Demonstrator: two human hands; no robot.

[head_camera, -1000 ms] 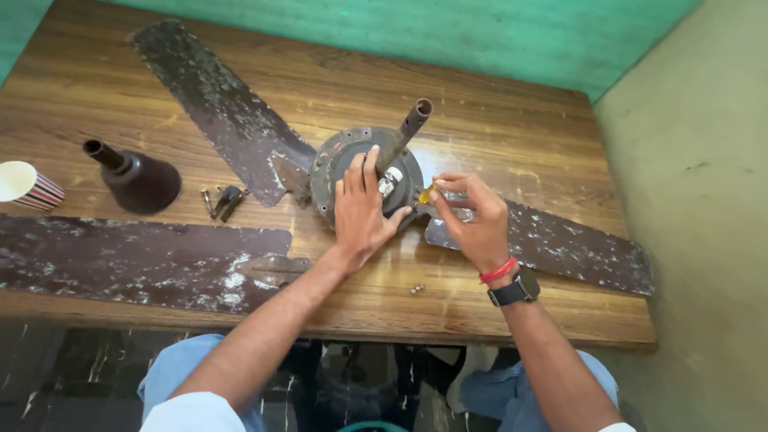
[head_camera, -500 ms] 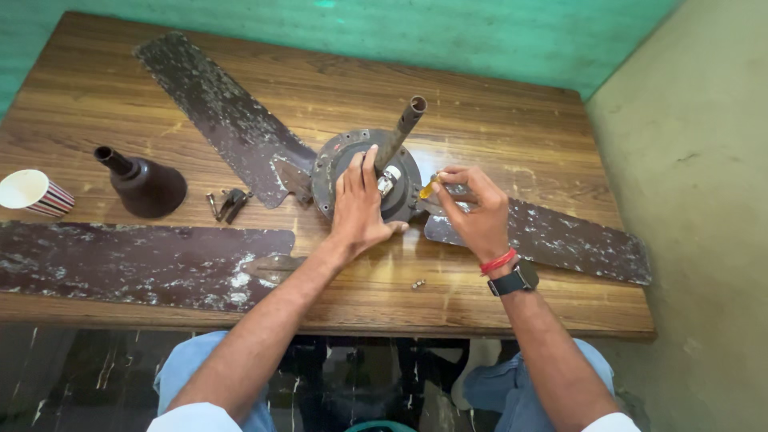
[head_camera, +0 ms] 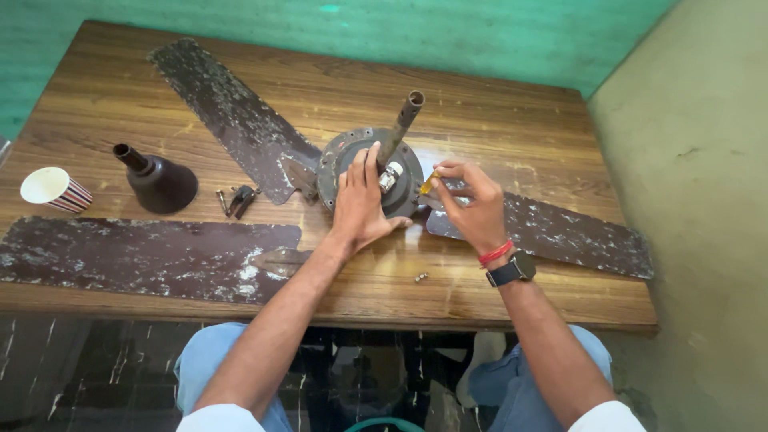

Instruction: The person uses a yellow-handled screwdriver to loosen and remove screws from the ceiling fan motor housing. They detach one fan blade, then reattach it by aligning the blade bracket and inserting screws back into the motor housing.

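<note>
1. pressing down flat, the left hand lies with its fingers spread wide on the round dark metal fan motor in the middle of the brown wooden table — it holds the motor steady and is not closed around anything.
2. the right hand has its fingertips pinched together on a small yellow-handled screwdriver, and the tip points at the right edge of the motor, where the right-side blade meets it.
3. the rusty metal rod stands up out of the motor, tilted a little to the right.
4. it looks like one long dark flaky fan blade is already off — it lies by itself along the near edge of the table, apart from the motor.
5. the far-left flaky fan blade and the right-side flaky fan blade reach right up to the motor, so they seem to be joined on and left to do, though the joints are too small to be sure.
6. the dark brown cone-shaped cover sits off the rod at the left, beside a striped paper cup.
7. some small loose metal parts lie near the cover, and one tiny screw lies on the table near the front edge.
</note>
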